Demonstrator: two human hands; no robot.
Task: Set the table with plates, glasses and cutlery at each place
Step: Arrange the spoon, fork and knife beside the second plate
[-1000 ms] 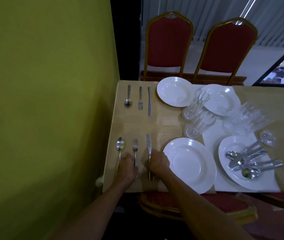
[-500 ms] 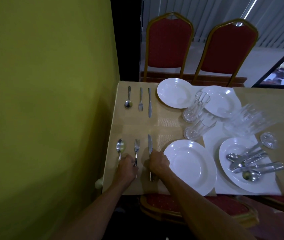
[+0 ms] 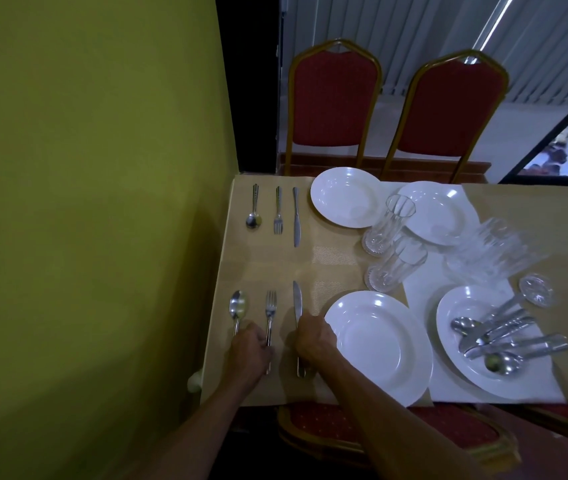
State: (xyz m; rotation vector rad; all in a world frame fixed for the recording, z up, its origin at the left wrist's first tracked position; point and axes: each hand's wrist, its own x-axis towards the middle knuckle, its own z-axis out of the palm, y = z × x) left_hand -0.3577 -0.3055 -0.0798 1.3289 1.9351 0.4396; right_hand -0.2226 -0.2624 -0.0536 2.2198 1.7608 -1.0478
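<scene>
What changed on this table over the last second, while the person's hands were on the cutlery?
Nothing visibly moved. The left hand still holds the fork by its handle, and the right hand still holds the knife. Neither piece has shifted. The spoon, the near plate and the glasses lie as before. Only the camera's view has shifted slightly.

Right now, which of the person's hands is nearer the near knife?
Right. The right hand lies over the handle of the near knife, fingers curled on it. The left hand sits further left, at the handles of the fork and spoon.
</scene>
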